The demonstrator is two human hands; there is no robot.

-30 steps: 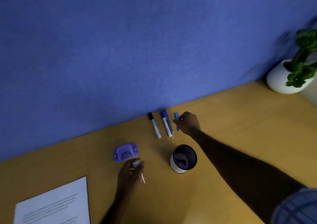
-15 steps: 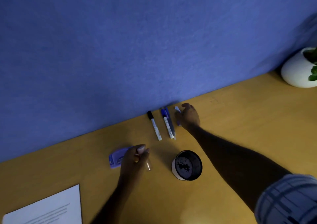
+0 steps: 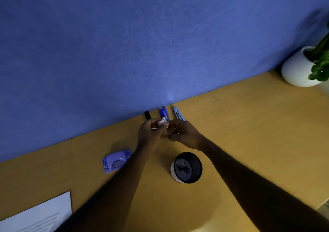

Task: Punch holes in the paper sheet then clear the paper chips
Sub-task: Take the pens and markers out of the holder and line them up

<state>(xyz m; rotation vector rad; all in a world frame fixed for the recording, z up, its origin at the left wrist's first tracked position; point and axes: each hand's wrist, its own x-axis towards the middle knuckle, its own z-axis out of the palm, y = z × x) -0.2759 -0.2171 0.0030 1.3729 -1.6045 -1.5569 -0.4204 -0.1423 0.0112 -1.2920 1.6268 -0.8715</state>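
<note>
The cup (image 3: 186,167) stands right of lower centre on the desk (image 3: 249,125), white outside and black inside, its mouth open to the camera. Pale specks lie scattered on its dark bottom; what they are is too small to tell. At the upper right edge a white pot (image 3: 297,68) holds a green plant (image 3: 320,66).

The sheet (image 3: 35,214) lies flat in the lower left corner, cut by the frame edges, its printed lines slanting up to the right. The punch (image 3: 115,161) sits left of centre, well apart from the sheet; its long axis also runs from lower left to upper right, and the left forearm crosses its right end.

Neither thing is near the fingers. Both hands meet above the cup, close to the wall (image 3: 124,45) — the left hand (image 3: 150,135) with fingers curled, pinching a thin pale sliver (image 3: 154,128), the right hand (image 3: 186,134) with fingers curled toward the left fingertips. Whether the right holds anything cannot be told.

Just past the hands, against the wall, lie a black marker (image 3: 147,115), a blue marker (image 3: 162,113) and a blue pen (image 3: 178,114), side by side, their near ends hidden behind the fingers.
</note>
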